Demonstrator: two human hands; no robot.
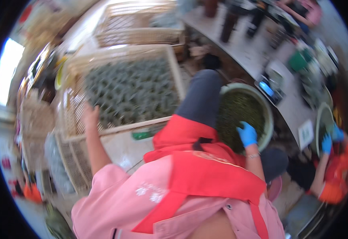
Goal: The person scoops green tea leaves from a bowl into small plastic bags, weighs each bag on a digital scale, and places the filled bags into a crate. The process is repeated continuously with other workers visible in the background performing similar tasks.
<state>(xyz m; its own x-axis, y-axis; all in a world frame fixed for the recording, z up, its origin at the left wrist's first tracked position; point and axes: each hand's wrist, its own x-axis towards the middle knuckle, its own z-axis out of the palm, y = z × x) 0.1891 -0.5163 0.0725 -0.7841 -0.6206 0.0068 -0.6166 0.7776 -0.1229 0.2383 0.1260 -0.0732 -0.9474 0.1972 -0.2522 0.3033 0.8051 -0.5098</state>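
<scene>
My bare left hand is at the near left corner of a cream plastic crate, over its slatted side. Its thumb and fingers look apart, though blurred, and I see nothing held. Rows of small, clear, pouch-like pieces with green inside fill most of the crate. My right hand, in a blue glove, is over a round pale-green tub to the right of my knee. Its fingers are spread over the loose, dark-green shredded leaves in the tub.
Another cream crate stands beyond the first. A long table runs along the right with a lit phone on it. At far right a co-worker's blue-gloved hands are at another tub. A green object lies by the crate's near edge.
</scene>
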